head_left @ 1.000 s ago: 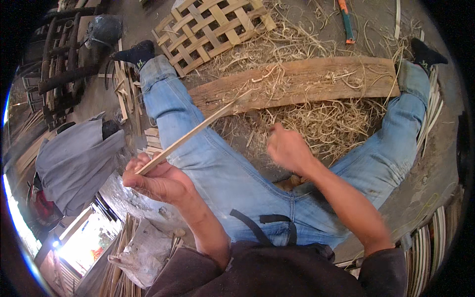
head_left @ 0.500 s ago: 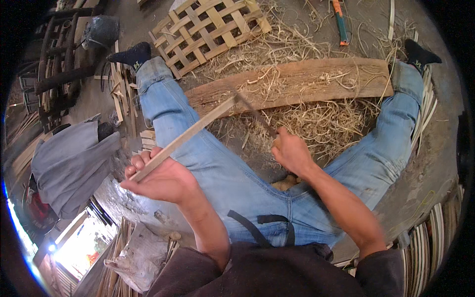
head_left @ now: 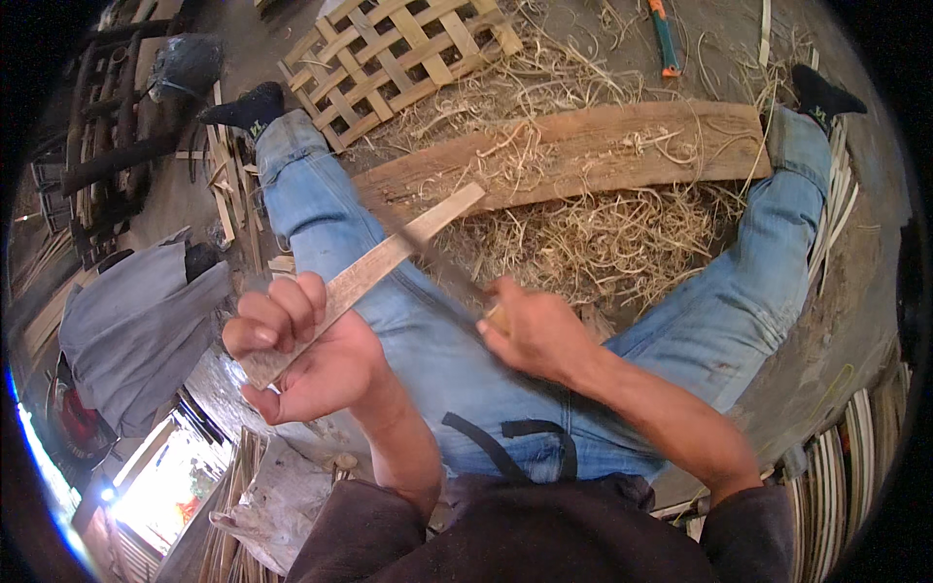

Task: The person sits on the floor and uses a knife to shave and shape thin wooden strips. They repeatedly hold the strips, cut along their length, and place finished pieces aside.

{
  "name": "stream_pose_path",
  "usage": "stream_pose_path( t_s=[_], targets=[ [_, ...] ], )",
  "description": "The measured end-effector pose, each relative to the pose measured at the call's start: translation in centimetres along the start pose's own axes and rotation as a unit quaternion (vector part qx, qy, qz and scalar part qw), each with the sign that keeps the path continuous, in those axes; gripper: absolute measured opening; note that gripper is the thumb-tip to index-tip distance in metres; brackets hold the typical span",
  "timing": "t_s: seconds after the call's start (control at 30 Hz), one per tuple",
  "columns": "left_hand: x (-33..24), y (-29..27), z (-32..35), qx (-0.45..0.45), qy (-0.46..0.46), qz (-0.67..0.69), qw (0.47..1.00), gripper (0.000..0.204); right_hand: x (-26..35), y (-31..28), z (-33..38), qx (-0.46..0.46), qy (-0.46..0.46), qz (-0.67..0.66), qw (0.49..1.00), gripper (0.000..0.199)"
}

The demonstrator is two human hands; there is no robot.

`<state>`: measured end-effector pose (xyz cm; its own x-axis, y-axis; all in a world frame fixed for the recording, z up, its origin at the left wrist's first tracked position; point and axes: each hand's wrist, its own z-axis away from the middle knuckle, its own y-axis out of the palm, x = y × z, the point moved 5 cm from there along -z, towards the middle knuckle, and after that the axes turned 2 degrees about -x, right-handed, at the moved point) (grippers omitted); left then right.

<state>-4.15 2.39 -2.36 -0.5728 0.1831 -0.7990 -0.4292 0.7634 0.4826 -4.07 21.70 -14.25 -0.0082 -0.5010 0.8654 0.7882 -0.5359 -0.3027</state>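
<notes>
My left hand (head_left: 306, 340) grips the lower end of a flat, pale bamboo strip (head_left: 374, 264), fingers curled over it and thumb below. The strip slants up and away to the right, above my left thigh. My right hand (head_left: 535, 330) is closed round the handle of a knife (head_left: 449, 267). Its dark blade, smeared by motion, reaches left and crosses the strip about midway along. Only a bit of the light handle shows between my fingers. Beyond the strip's far end lies a long wooden plank (head_left: 622, 146) between my lower legs, scattered with curly shavings.
Shavings (head_left: 612, 243) are heaped on the near side of the plank. A woven slat panel (head_left: 398, 63) lies at the far left, and an orange-and-green handled tool (head_left: 664, 39) at the far right. Grey cloth (head_left: 141, 325) hangs at left; bundled strips (head_left: 855, 466) lie at lower right.
The knife has moved from the strip's far end toward its middle, with my right hand drawn nearer and left. The strip has turned to show its broad face.
</notes>
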Motion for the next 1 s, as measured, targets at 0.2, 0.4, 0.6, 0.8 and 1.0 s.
stream_pose_path(
  t_s=[0.2, 0.4, 0.6, 0.8, 1.0],
  targets=[
    [-0.1, -0.6, 1.5, 0.045, 0.004, 0.005, 0.999, 0.062, -3.0, -0.1, -1.9, 0.025, 0.035, 0.012, 0.999, 0.034],
    [-0.3, 0.3, 2.7, 0.143, 0.0, -0.046, 0.989, 0.066, -2.8, -2.0, -1.0, 0.096, -0.018, 0.056, 0.994, 0.039],
    [0.2, 2.4, 2.9, 0.203, -0.016, -0.023, 0.979, 0.065, -2.4, -2.6, 0.0, 0.081, -0.014, -0.03, 0.996, 0.039],
    [0.0, 2.6, 3.2, 0.166, -0.009, -0.05, 0.985, 0.065, -5.2, -2.6, -2.2, 0.045, 0.035, 0.002, 0.998, 0.041],
    [-0.5, 2.0, 3.6, 0.165, -0.014, -0.05, 0.985, 0.064, -8.7, -2.7, -3.3, -0.003, 0.037, 0.043, 0.998, 0.034]
  ],
)
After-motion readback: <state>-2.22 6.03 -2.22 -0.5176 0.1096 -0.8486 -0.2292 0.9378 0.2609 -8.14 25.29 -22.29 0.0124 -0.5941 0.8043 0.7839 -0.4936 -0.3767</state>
